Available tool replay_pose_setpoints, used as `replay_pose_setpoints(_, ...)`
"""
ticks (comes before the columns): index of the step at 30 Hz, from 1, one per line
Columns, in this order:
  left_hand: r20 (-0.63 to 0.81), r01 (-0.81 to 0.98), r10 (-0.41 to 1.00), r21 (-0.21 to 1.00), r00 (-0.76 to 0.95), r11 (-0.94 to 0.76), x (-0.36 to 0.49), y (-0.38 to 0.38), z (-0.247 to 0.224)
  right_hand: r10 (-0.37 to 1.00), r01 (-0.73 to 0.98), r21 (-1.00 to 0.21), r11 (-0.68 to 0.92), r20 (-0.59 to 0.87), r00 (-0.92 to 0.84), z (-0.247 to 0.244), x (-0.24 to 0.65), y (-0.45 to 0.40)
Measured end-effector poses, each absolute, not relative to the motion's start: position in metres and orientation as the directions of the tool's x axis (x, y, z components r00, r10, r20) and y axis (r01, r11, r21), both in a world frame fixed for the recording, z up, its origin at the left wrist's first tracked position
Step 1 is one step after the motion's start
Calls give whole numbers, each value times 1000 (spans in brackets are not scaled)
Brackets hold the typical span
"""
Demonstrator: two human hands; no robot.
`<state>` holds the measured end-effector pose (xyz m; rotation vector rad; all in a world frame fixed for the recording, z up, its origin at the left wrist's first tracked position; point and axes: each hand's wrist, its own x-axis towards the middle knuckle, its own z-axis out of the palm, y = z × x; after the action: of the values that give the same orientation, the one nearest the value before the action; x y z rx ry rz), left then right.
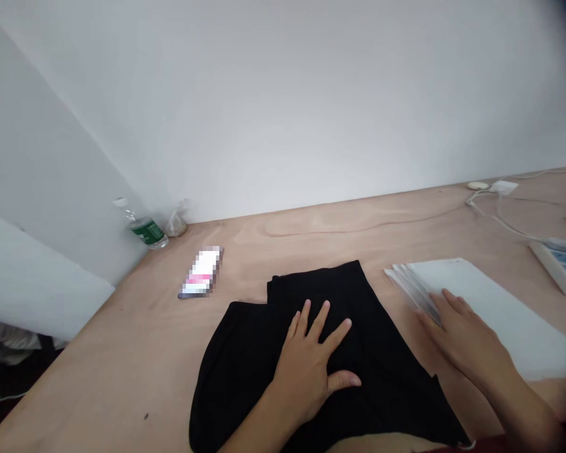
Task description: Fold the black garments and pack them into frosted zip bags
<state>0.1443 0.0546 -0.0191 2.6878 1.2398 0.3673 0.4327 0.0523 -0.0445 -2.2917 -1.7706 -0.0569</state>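
A folded black garment (382,384) lies on the wooden table in front of me. My left hand (309,358) rests flat on it, fingers spread and thumb out to the side. To the right is a stack of thin white bags or sheets (490,308), with clear, fanned-out edges on its left side. My right hand (462,333) is at that left edge, thumb and fingers bent around the clear layers. This hand is slightly blurred, and how many layers it holds is hidden.
A phone (202,270) lies beyond the garment on the left. A green-labelled water bottle (146,229) and a small plastic bag (177,221) stand in the corner by the wall. A power strip (559,267) and white cables (488,211) are at the right.
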Motion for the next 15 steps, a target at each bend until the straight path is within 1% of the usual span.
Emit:
replay_pose_setpoints(3,170,725,765,245,621,-643,144,54,-19,952,963,-73,-259,147,267,-51,434,53)
replay_pose_setpoints(6,174,729,766,236,619,-642,145,54,-19,952,962,-61,-267,141,273,-51,435,54)
replay_pose_setpoints(8,182,732,765,221,618,-644,146,53,-18,943,960,-68,-272,181,280,-46,430,52)
replay_pose_setpoints(10,240,735,757,190,608,-651,145,53,-15,927,967,-86,-241,273,256,-34,414,48)
replay_pose_setpoints(12,391,744,726,139,565,-654,141,52,-9,917,990,-89,-113,374,139,-19,388,43)
replay_pose_setpoints(13,485,749,692,107,534,-653,139,51,-6,911,997,-75,-3,410,34,-12,373,41)
replay_pose_setpoints(15,629,766,613,42,478,-641,132,49,-1,888,970,-36,240,413,-204,-3,342,38)
